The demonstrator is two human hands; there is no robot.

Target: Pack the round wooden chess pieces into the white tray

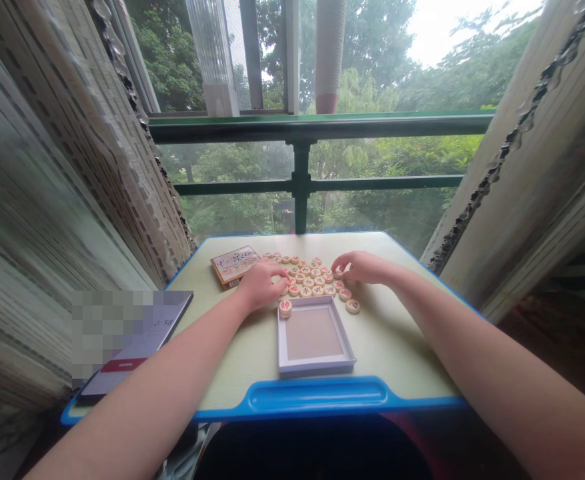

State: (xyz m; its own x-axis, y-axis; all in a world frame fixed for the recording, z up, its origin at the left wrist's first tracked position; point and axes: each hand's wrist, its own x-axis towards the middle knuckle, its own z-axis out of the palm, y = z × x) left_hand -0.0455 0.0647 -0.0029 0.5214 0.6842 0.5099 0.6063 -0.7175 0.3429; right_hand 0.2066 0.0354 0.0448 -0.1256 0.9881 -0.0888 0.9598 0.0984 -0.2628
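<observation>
Many round wooden Chinese chess pieces (pixel 307 282) with red and black characters lie in a loose cluster on the folding table (pixel 397 347). At the left side of the cluster, my left hand (pixel 263 282) has its thumb and index finger curled about a piece. My right hand (pixel 363 267) reaches in from the right, with its fingertips closed on a piece at the cluster's edge. Nearer to me is an open shallow white box tray (pixel 315 367). In its far left corner sits a small stack of pieces, the top one (pixel 285 305) bearing a red character.
A printed box lid (pixel 227 263) lies beyond my left hand. At the table's left edge is a flat grey device or folder (pixel 137 343), partly blurred out. One chess piece (pixel 353 306) lies apart at right. Curtains (pixel 502 133) and a green railing (pixel 322 127) enclose the table.
</observation>
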